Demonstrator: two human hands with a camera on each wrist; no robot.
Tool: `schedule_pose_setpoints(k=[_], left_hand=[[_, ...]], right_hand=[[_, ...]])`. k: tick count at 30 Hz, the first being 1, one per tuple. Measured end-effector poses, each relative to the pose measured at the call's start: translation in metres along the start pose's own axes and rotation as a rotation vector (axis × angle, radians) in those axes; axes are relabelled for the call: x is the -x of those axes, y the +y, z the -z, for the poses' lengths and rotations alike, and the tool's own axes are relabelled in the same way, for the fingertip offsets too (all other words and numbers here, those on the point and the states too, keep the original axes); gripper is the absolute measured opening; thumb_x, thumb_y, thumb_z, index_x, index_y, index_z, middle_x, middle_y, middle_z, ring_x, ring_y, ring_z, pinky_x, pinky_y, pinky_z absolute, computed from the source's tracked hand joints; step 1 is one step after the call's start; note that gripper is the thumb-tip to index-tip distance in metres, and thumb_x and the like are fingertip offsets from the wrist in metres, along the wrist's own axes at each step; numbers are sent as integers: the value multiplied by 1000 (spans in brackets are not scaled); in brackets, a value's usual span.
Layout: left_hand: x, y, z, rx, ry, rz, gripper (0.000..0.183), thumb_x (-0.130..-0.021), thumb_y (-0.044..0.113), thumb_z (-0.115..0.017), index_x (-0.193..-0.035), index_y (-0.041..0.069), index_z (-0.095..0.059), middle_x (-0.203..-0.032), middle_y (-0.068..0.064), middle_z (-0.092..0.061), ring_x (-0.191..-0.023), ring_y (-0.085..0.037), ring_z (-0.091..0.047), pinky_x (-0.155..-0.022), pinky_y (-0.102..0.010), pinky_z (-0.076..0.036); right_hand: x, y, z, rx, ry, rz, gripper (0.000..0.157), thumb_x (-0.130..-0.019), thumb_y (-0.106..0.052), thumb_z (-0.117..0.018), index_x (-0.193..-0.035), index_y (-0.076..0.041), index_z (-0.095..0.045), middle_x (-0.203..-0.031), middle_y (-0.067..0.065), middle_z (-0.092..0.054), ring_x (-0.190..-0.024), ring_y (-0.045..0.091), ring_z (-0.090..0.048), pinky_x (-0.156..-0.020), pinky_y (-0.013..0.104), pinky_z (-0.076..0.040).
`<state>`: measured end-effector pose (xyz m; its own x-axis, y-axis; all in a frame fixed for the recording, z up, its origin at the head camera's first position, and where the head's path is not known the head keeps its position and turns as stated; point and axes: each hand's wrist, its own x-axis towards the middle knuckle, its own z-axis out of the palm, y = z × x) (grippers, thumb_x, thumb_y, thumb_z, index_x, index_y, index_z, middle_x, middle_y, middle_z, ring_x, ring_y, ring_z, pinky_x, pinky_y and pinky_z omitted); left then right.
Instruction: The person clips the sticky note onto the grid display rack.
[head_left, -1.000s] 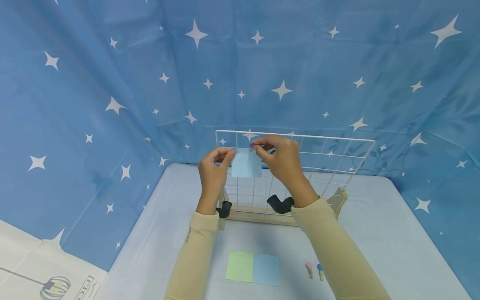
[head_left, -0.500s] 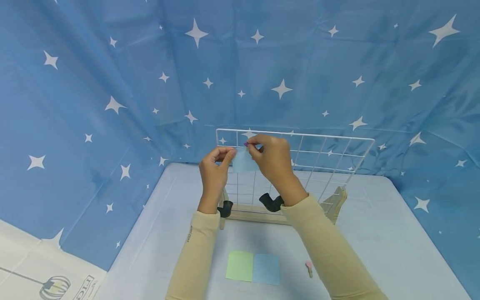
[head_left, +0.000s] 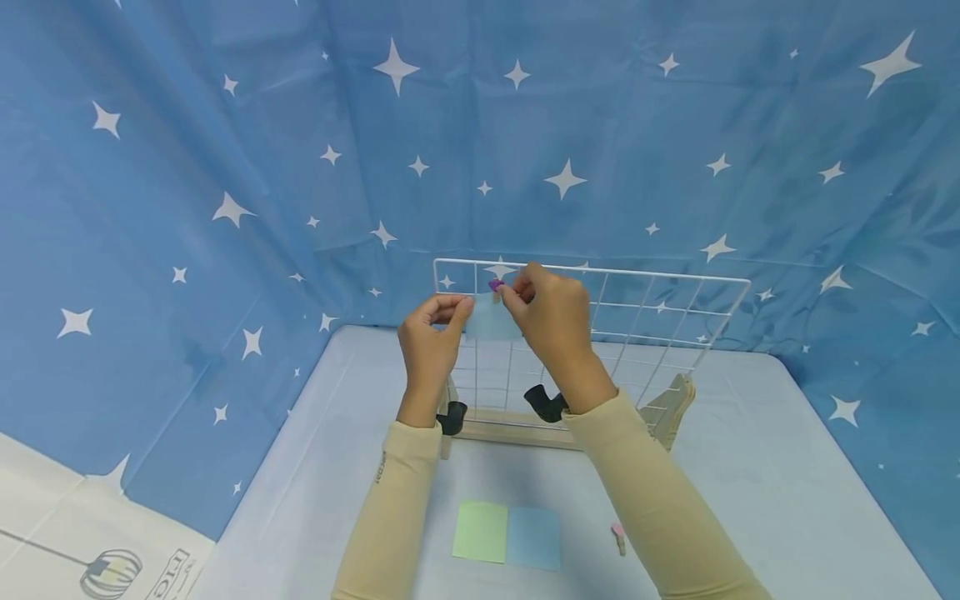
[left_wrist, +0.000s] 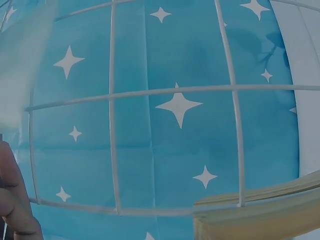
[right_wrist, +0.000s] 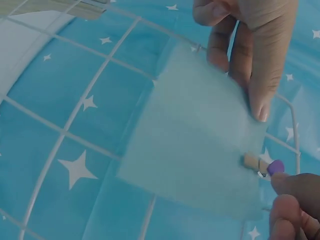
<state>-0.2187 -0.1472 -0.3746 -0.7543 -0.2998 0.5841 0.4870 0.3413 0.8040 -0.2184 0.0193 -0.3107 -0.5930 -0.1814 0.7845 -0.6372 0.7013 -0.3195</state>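
Observation:
A light blue square of paper (right_wrist: 195,130) lies against the upper left of a white wire grid (head_left: 652,342). My left hand (head_left: 432,337) pinches its left edge, thumb in front. On the paper's top edge sits a small wooden clothespin (right_wrist: 256,162) with a purple end (head_left: 496,285). My right hand (head_left: 553,321) holds that purple end at its fingertips, and overlaps the paper's right side in the head view. Only a few fingers of the left hand (left_wrist: 15,200) show in the left wrist view, below the blurred paper.
Wooden feet (head_left: 667,408) support the grid. On the white table lie a green paper square (head_left: 480,532), a blue paper square (head_left: 533,537) and a clothespin with a pink end (head_left: 618,537). A blue star-patterned curtain (head_left: 562,100) hangs behind.
My right hand has moved left with the purple-ended clothespin, and more of the purple end now shows. The paper's lower edge has risen slightly. The right sleeve now hides the blue-ended clothespin.

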Motion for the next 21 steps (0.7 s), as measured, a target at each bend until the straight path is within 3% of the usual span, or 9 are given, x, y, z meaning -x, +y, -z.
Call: schedule_pose_setpoints(k=[8, 16, 21], left_hand=[[2, 0, 1, -15, 0, 14, 19, -99, 23, -83, -103, 4, -82, -89, -11, -80, -85, -27, -74, -77, -37, -58], [4, -1, 5, -24, 5, 15, 18, -97, 20, -84, -106, 4, -81, -97, -10, -81, -91, -25, -75, -80, -36, -59], [6, -2, 7, 33, -4, 6, 20, -97, 18, -84, -110, 3, -81, -104, -11, -81, -94, -27, -76, -80, -27, -60]], right_hand=[[9, 15, 2, -105, 8, -2, 20, -93, -6, -85, -85, 4, -70, -71, 17, -71, -60, 31, -69, -57, 44, -59], [16, 26, 8, -241, -50, -88, 13, -93, -6, -85, -95, 2, -75, -81, 17, -76, -66, 32, -74, -64, 48, -64], [20, 31, 11, -347, -80, -132, 10, -94, -4, -84, -99, 2, -76, -83, 15, -77, -72, 31, -75, -69, 45, -65]])
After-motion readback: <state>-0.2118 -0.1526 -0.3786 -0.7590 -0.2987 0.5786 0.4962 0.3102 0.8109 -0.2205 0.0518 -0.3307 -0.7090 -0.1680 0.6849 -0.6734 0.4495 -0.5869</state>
